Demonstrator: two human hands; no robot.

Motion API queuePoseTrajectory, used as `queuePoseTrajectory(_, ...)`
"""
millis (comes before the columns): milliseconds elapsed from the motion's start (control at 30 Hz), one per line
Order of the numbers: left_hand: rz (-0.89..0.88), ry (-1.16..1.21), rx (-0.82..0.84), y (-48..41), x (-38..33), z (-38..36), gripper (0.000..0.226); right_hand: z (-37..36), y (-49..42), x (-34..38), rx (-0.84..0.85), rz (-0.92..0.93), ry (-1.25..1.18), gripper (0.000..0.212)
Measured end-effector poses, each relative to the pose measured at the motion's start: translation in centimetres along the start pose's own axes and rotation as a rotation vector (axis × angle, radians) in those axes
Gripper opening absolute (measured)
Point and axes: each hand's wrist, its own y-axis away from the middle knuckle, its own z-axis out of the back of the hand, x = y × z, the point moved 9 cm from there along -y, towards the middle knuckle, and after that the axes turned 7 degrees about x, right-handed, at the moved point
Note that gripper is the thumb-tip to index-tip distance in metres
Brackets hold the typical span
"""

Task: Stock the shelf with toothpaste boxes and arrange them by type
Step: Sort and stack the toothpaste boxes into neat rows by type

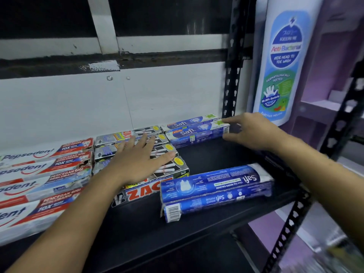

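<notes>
On the black shelf (212,154), several red-and-white Pepsodent boxes (45,174) lie in a row at the left. Beside them sit several black Zact boxes (143,194). My left hand (141,160) lies flat on top of the Zact boxes with straight fingers. At the back right are two blue Safi boxes side by side, the rear one (189,121) against the wall. My right hand (254,133) pinches the right end of the nearer one (197,133) between forefinger and thumb. A third Safi box (216,190) lies apart at the front, turned the other way round.
A black perforated upright (232,75) stands at the shelf's back right corner, another (295,223) at the front right. A large white Anti-Bacterial wash bottle (285,62) hangs just right of the upright. Bare shelf surface shows between the back Safi boxes and the front one.
</notes>
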Motion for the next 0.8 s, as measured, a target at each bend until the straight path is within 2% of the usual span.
queuePoseTrajectory(267, -0.007, 0.003, -0.012, 0.0, 0.0, 0.0, 0.128, 2.6, 6.2, -5.7, -0.072, -0.164, -0.022, 0.033)
queuePoseTrajectory(367, -0.011, 0.011, -0.026, 0.2, -0.2, 0.3, 0.131, 2.9, 8.4, -6.1, -0.090, -0.155, 0.020, 0.033)
queuePoseTrajectory(600, -0.036, 0.033, -0.064, 1.0, -0.9, 1.2, 0.130, 1.8, 11.0, -6.8, 0.017, -0.207, 0.055, 0.041)
queuePoseTrajectory(800, -0.190, -0.011, -0.279, 5.1, -3.8, 4.7, 0.104, 2.0, 11.4, -6.4, -0.070, -0.232, 0.034, 0.040)
